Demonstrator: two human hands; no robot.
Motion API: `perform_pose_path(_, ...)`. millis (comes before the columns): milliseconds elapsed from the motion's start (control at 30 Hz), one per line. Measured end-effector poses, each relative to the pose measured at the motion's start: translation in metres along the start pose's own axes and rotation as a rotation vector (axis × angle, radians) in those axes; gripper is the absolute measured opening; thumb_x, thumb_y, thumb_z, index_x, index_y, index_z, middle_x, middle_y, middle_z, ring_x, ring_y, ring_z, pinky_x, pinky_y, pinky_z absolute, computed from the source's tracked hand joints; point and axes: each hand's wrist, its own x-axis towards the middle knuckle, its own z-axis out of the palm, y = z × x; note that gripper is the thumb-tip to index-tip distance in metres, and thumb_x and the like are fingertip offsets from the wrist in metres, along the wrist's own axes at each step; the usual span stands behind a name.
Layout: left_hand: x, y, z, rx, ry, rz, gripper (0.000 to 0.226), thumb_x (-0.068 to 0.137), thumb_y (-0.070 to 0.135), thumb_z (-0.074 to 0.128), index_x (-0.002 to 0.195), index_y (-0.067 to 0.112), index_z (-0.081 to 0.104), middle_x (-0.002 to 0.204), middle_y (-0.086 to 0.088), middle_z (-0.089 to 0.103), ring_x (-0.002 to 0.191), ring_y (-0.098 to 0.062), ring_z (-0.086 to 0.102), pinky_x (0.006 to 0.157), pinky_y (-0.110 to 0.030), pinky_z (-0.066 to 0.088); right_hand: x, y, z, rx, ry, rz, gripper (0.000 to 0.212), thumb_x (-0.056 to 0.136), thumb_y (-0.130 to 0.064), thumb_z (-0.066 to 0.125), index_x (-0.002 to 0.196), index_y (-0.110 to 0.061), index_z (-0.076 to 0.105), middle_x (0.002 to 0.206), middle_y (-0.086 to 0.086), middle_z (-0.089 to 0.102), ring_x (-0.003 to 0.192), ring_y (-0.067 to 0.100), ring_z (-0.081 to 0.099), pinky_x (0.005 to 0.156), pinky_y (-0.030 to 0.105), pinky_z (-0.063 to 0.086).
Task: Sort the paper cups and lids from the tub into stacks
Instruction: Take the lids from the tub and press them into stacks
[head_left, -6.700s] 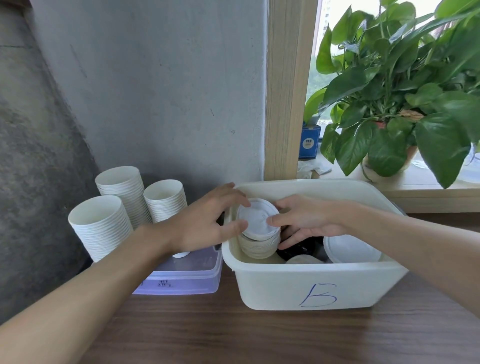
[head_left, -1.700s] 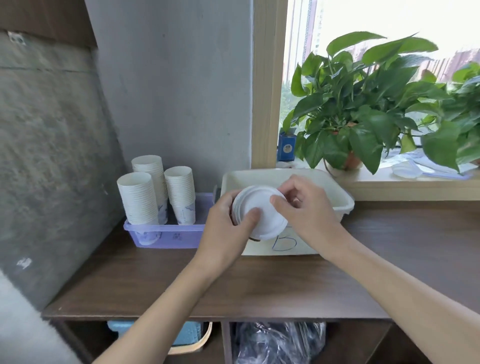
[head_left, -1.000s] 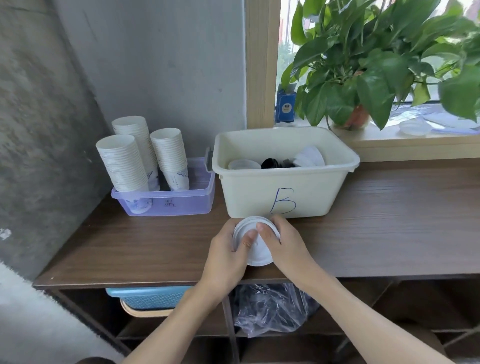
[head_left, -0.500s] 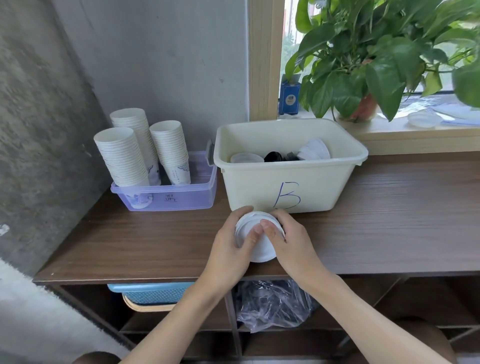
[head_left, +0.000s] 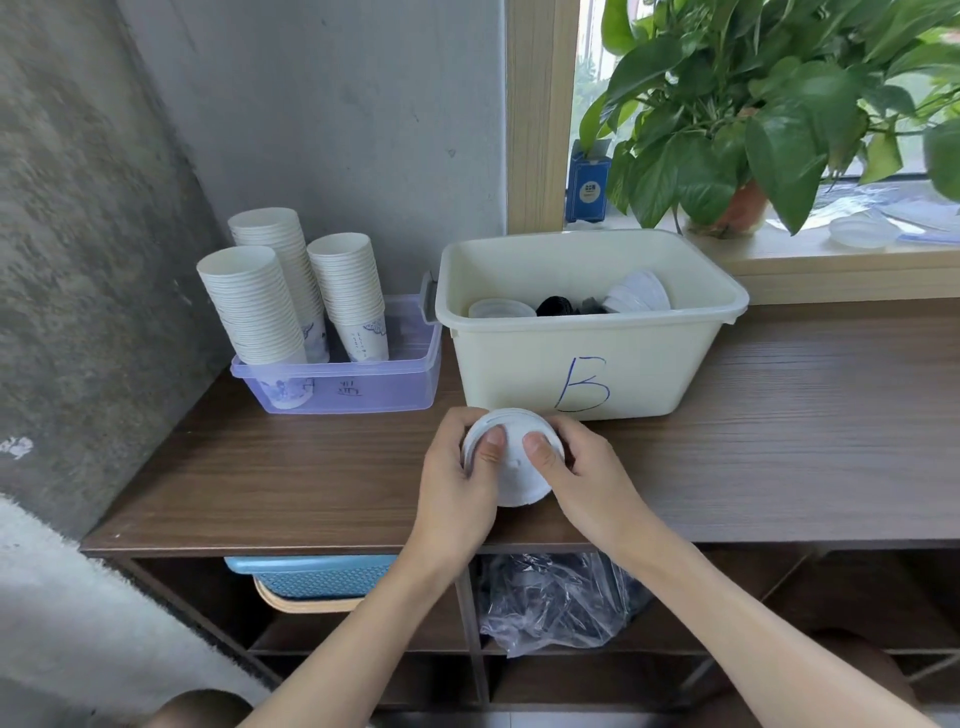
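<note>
- Two hands clamp the round white plastic lid. Your left hand curls round its left rim and your right hand round its right, with a thumb from each pressed on top.
- It sits low over the near part of the dark wooden tabletop, just in front of the cream plastic tub marked "B". I cannot tell whether it touches the wood.
- Something white shows beneath the lid, probably more lids or a cup, but your fingers hide most of it.
- Set it down flat, back from the table's near edge, and lift both thumbs together so nothing tips.
- Leave bare wood beside it for a second stack.
- Several white lids and some black pieces, probably lids too, lie in the tub.
- Left of the tub, a translucent purple tray holds three tall stacks of white paper cups, so keep your left arm off them.
- On the far right sill a leafy potted plant stands well apart from your hands.
</note>
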Motion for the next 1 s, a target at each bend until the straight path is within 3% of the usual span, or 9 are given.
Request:
perform_pose_path(167, 0.002, 0.001, -0.002, 0.042, -0.125, -0.03, 0.017, 0.1, 0.023, 0.055, 0.112, 0.018, 0.067, 0.101, 0.009, 0.072, 0.095, 0.0, 0.064, 0.08, -0.01, 0.045, 0.001, 0.002, -0.002, -0.035, 0.05, 0.006, 0.019, 0.096, -0.033, 0.055, 0.097, -0.016, 0.062, 0.089, -0.002, 0.067, 0.084, 0.014, 0.061, 0.072, 0.028, 0.047)
perform_pose_path(267, 0.002, 0.0, 0.002, 0.095, -0.071, -0.025, 0.011, 0.097, 0.02, 0.06, 0.098, 0.016, 0.07, 0.086, 0.006, 0.072, 0.078, -0.001, 0.063, 0.07, -0.012, 0.044, -0.001, 0.001, -0.003, -0.074, 0.049, -0.007, 0.008, 0.096, -0.019, 0.056, 0.091, -0.014, 0.06, 0.081, -0.005, 0.063, 0.074, 0.005, 0.054, 0.064, 0.017, 0.041)
perform_pose_path(433, 0.0, 0.003, 0.009, 0.109, -0.008, -0.079, 0.02, 0.093, -0.002, 0.056, 0.085, 0.016, 0.062, 0.074, 0.004, 0.065, 0.069, -0.003, 0.056, 0.064, -0.013, 0.042, 0.0, -0.001, 0.0, -0.123, 0.062, -0.022, 0.016, 0.094, -0.013, 0.057, 0.078, -0.013, 0.053, 0.068, -0.007, 0.052, 0.062, 0.003, 0.043, 0.057, 0.015, 0.034)
perform_pose_path(567, -0.001, 0.006, 0.005, 0.121, -0.126, -0.055, 0.006, 0.099, 0.016, 0.056, 0.101, 0.019, 0.061, 0.087, 0.008, 0.068, 0.08, 0.001, 0.06, 0.071, -0.012, 0.044, 0.001, -0.002, -0.001, -0.096, 0.078, -0.01, 0.015, 0.095, -0.014, 0.056, 0.08, -0.015, 0.057, 0.074, -0.003, 0.059, 0.066, 0.007, 0.049, 0.058, 0.015, 0.036)
perform_pose_path(633, -0.002, 0.006, 0.002, 0.09, -0.209, -0.06, 0.016, 0.098, 0.03, 0.059, 0.112, 0.022, 0.062, 0.099, 0.012, 0.07, 0.094, 0.0, 0.065, 0.079, -0.012, 0.048, 0.001, -0.001, -0.003, -0.093, 0.065, 0.015, 0.011, 0.095, -0.014, 0.055, 0.086, -0.011, 0.06, 0.079, 0.001, 0.063, 0.072, 0.013, 0.053, 0.062, 0.018, 0.039)
perform_pose_path(700, -0.001, 0.006, 0.0, 0.096, -0.204, -0.062, 0.022, 0.093, 0.035, 0.062, 0.109, 0.02, 0.066, 0.098, 0.011, 0.072, 0.092, -0.002, 0.067, 0.077, -0.015, 0.049, -0.001, -0.003, -0.003, -0.105, 0.049, 0.012, 0.012, 0.095, -0.017, 0.055, 0.087, -0.01, 0.06, 0.08, 0.002, 0.064, 0.072, 0.014, 0.053, 0.062, 0.017, 0.039)
perform_pose_path(833, 0.007, 0.02, -0.003, 0.12, -0.126, -0.049, 0.006, 0.093, 0.009, 0.065, 0.097, 0.014, 0.066, 0.083, 0.005, 0.071, 0.076, 0.0, 0.063, 0.068, -0.012, 0.045, -0.002, -0.019, -0.011, -0.078, -0.027, -0.015, 0.025, 0.091, -0.041, 0.056, 0.096, -0.018, 0.063, 0.086, -0.005, 0.068, 0.079, 0.01, 0.06, 0.067, 0.017, 0.043)
perform_pose_path(933, 0.024, 0.053, -0.014, 0.161, -0.046, 0.054, 0.017, 0.092, 0.007, 0.065, 0.089, 0.023, 0.06, 0.082, 0.008, 0.067, 0.073, 0.001, 0.06, 0.064, -0.01, 0.043, 0.002, -0.053, -0.031, 0.025, -0.127, -0.058, 0.036, 0.091, -0.057, 0.049, 0.107, -0.028, 0.063, 0.091, -0.018, 0.068, 0.082, -0.001, 0.06, 0.073, 0.014, 0.046)
perform_pose_path(1000, 0.041, 0.079, -0.022, 0.188, 0.018, 0.153, 0.022, 0.092, 0.01, 0.065, 0.084, 0.028, 0.055, 0.08, 0.01, 0.063, 0.072, -0.002, 0.057, 0.064, -0.012, 0.041, 0.01, -0.074, -0.048, 0.06, -0.098, -0.11, 0.04, 0.09, -0.053, 0.044, 0.108, -0.023, 0.063, 0.085, -0.015, 0.066, 0.077, -0.003, 0.058, 0.072, 0.015, 0.046)
